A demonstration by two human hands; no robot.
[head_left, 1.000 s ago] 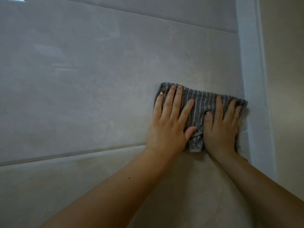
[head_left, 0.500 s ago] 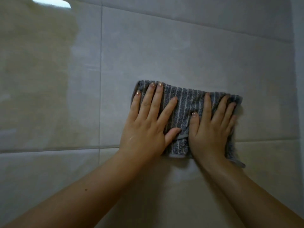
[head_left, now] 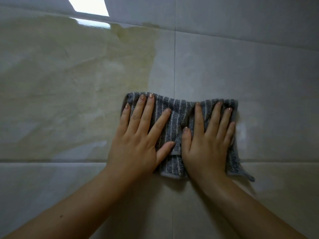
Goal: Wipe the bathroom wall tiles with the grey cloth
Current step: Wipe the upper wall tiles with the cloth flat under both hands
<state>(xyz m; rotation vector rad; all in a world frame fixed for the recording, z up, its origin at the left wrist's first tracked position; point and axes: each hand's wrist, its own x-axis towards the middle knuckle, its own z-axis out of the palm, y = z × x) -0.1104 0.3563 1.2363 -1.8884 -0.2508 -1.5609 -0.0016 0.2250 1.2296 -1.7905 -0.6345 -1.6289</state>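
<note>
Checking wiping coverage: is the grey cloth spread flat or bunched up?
Mostly spread flat: the grey cloth lies against the wall tiles under the left hand and right hand, both pressed flat; it puckers slightly between them.

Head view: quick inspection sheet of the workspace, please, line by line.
Surface: glossy wall tiles, grout lines crossing behind the cloth; yellowish area at left, stain or reflection unclear.
Job's things: grey cloth, striped, flat on the wall, one corner hanging at lower right.
Clutter: nothing seen.
Hands: left hand and right hand side by side, fingers straight, pressing the cloth.
Cables: nothing seen.
Surroundings: bright reflection at top left.
</note>
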